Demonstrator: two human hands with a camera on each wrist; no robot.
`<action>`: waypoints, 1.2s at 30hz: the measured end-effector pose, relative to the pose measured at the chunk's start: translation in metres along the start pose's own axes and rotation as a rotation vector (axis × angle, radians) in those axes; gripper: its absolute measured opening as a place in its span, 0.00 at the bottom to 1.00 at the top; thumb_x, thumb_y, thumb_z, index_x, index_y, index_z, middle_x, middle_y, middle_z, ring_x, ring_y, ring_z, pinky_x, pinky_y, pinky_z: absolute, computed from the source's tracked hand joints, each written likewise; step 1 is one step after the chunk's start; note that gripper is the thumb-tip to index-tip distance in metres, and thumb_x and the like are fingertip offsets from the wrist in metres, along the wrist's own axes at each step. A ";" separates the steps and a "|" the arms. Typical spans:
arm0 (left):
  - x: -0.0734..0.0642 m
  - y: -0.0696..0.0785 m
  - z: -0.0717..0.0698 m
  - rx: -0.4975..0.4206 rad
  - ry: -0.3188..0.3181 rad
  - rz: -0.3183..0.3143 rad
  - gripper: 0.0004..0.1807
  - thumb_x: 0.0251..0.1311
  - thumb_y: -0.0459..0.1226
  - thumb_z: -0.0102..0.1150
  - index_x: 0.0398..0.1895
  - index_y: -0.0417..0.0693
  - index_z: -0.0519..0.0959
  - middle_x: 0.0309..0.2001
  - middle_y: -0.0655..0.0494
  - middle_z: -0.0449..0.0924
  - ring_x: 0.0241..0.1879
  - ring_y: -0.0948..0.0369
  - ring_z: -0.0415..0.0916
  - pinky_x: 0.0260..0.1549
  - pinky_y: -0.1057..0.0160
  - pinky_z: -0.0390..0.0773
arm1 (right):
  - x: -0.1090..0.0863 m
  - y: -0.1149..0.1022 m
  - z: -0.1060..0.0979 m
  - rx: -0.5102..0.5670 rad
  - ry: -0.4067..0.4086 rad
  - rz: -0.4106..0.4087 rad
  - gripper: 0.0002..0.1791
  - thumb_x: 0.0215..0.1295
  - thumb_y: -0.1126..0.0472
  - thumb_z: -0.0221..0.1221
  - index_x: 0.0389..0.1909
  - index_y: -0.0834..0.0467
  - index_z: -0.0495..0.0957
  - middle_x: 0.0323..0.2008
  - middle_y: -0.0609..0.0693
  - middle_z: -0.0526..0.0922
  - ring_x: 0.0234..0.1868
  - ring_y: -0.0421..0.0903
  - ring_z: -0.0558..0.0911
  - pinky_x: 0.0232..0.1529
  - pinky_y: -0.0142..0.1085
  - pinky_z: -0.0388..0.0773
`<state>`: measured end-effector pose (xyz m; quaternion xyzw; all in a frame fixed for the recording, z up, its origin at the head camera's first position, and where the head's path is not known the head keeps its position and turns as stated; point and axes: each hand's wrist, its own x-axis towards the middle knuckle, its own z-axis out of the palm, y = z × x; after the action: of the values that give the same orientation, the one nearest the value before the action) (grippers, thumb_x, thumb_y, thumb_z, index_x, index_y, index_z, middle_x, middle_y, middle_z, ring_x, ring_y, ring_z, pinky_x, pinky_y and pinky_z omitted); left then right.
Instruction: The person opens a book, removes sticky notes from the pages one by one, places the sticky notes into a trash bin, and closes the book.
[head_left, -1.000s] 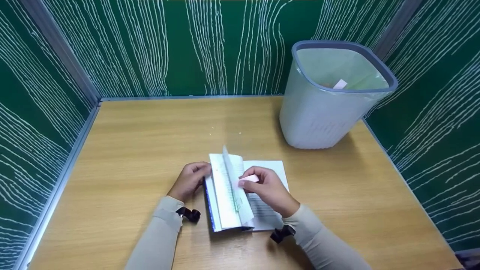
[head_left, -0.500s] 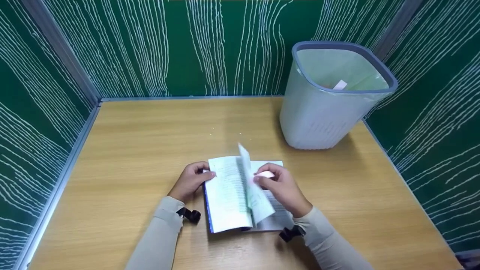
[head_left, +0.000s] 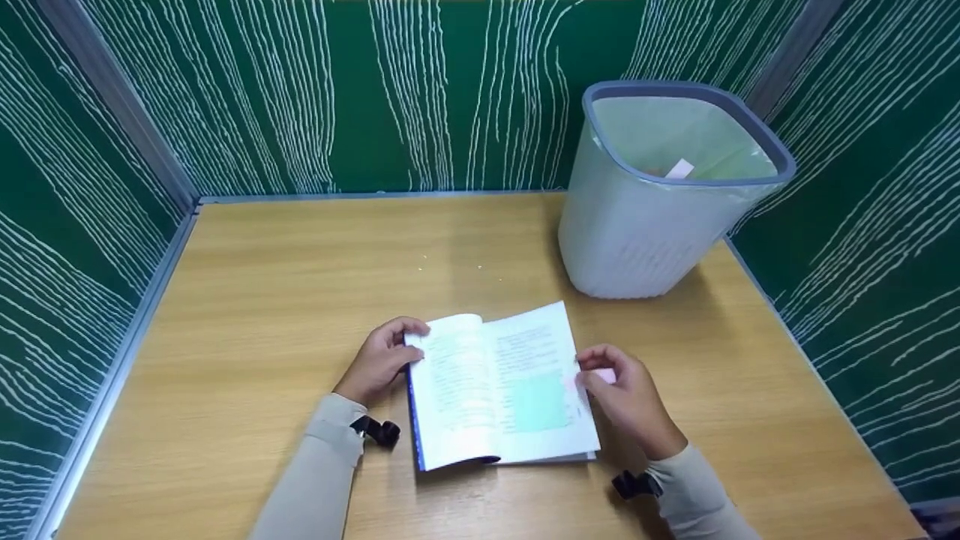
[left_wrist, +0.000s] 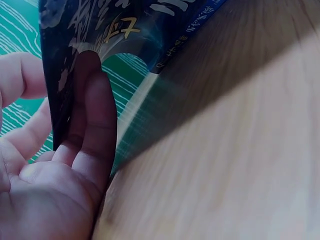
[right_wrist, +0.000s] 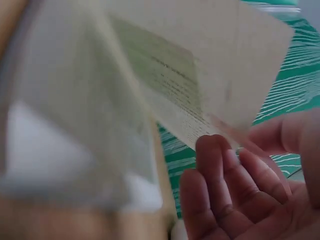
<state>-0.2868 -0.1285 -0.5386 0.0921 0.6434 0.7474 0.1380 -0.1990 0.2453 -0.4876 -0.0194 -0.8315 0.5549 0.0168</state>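
Note:
An open book [head_left: 457, 390] lies on the table, its dark blue cover [left_wrist: 135, 30] showing in the left wrist view. My left hand [head_left: 382, 360] grips the left cover and pages at their outer edge, thumb on top and fingers beneath. On the right-hand page [head_left: 525, 349] sits a green sticky note [head_left: 540, 403]. At that page's outer edge, my right hand [head_left: 626, 394] pinches a pink paper slip [head_left: 604, 375], which seems to be a sticky note. It reaches onto the page, whose lower corner is lifted slightly. In the right wrist view, the slip [right_wrist: 257, 150] runs between thumb and fingers.
A grey-rimmed waste bin [head_left: 637, 240] with a bag liner stands at the back right, a pale paper scrap [head_left: 680, 169] inside. Tiny white crumbs [head_left: 480, 267] dot the wooden table [head_left: 300, 255] behind the book. Green, white-streaked panels [head_left: 360, 97] enclose it.
My right hand has moved right, and a leaf has turned from standing upright to lying on the right side, revealing the green sticky note. My left hand has kept its place.

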 end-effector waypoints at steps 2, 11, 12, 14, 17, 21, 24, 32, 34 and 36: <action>0.000 -0.001 -0.001 0.044 0.001 0.015 0.19 0.58 0.21 0.59 0.54 0.35 0.79 0.55 0.44 0.76 0.48 0.55 0.71 0.40 0.69 0.77 | -0.002 0.010 -0.002 -0.111 -0.040 -0.028 0.14 0.64 0.72 0.62 0.49 0.57 0.83 0.45 0.55 0.85 0.43 0.47 0.83 0.41 0.34 0.84; 0.001 -0.001 -0.003 0.114 -0.001 0.024 0.17 0.59 0.23 0.59 0.52 0.36 0.80 0.55 0.45 0.76 0.49 0.55 0.69 0.41 0.69 0.74 | -0.004 0.026 -0.005 -0.362 -0.204 -0.161 0.20 0.58 0.68 0.72 0.49 0.45 0.86 0.49 0.42 0.82 0.52 0.43 0.82 0.57 0.43 0.83; 0.001 -0.001 -0.003 0.113 -0.003 0.022 0.17 0.59 0.23 0.59 0.52 0.36 0.80 0.55 0.45 0.76 0.49 0.54 0.69 0.41 0.69 0.75 | -0.004 0.025 -0.005 -0.378 -0.217 -0.167 0.21 0.57 0.67 0.73 0.48 0.44 0.87 0.50 0.42 0.81 0.53 0.43 0.81 0.58 0.44 0.81; 0.001 -0.001 -0.003 0.117 0.000 0.020 0.16 0.59 0.23 0.59 0.52 0.37 0.80 0.55 0.45 0.76 0.50 0.54 0.69 0.42 0.69 0.75 | -0.003 0.024 -0.005 -0.416 -0.241 -0.180 0.21 0.55 0.63 0.76 0.48 0.41 0.87 0.53 0.43 0.78 0.56 0.44 0.79 0.61 0.46 0.79; 0.000 -0.001 -0.004 0.123 0.003 0.019 0.16 0.59 0.23 0.59 0.51 0.37 0.81 0.55 0.45 0.76 0.52 0.54 0.70 0.45 0.68 0.76 | -0.002 0.023 -0.003 -0.487 -0.254 -0.201 0.21 0.53 0.58 0.78 0.47 0.38 0.88 0.60 0.46 0.76 0.61 0.48 0.75 0.65 0.50 0.73; 0.000 -0.002 -0.004 0.130 0.000 0.013 0.16 0.60 0.24 0.59 0.51 0.40 0.81 0.56 0.46 0.77 0.54 0.53 0.70 0.48 0.66 0.76 | -0.001 0.022 -0.001 -0.549 -0.241 -0.218 0.21 0.51 0.51 0.79 0.48 0.36 0.88 0.70 0.50 0.70 0.71 0.53 0.68 0.70 0.55 0.66; 0.000 -0.002 -0.003 0.129 -0.002 0.012 0.16 0.59 0.25 0.60 0.51 0.40 0.81 0.56 0.46 0.77 0.55 0.53 0.70 0.50 0.65 0.76 | 0.000 0.020 0.000 -0.602 -0.246 -0.254 0.27 0.48 0.45 0.80 0.53 0.34 0.86 0.77 0.50 0.63 0.77 0.54 0.61 0.75 0.59 0.57; 0.000 0.000 -0.001 0.101 -0.001 0.025 0.16 0.59 0.23 0.59 0.51 0.35 0.80 0.54 0.45 0.76 0.49 0.55 0.70 0.44 0.68 0.75 | -0.001 0.015 0.006 -0.749 -0.244 -0.309 0.54 0.33 0.30 0.81 0.69 0.35 0.75 0.85 0.53 0.42 0.84 0.61 0.42 0.74 0.74 0.39; 0.000 -0.001 -0.001 0.102 -0.002 0.031 0.16 0.59 0.22 0.59 0.51 0.35 0.80 0.54 0.44 0.77 0.49 0.55 0.70 0.43 0.69 0.75 | -0.001 0.015 0.006 -0.763 -0.237 -0.321 0.55 0.32 0.29 0.81 0.69 0.34 0.75 0.85 0.50 0.41 0.84 0.61 0.41 0.74 0.74 0.38; 0.000 -0.001 -0.001 0.102 0.000 0.033 0.16 0.59 0.22 0.59 0.50 0.34 0.80 0.53 0.44 0.77 0.49 0.55 0.70 0.45 0.69 0.75 | 0.000 0.014 0.007 -0.771 -0.237 -0.343 0.53 0.33 0.30 0.80 0.68 0.34 0.76 0.85 0.49 0.43 0.84 0.61 0.41 0.74 0.74 0.39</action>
<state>-0.2875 -0.1295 -0.5398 0.1099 0.6791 0.7156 0.1208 -0.1988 0.2442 -0.5032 0.1781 -0.9652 0.1913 0.0047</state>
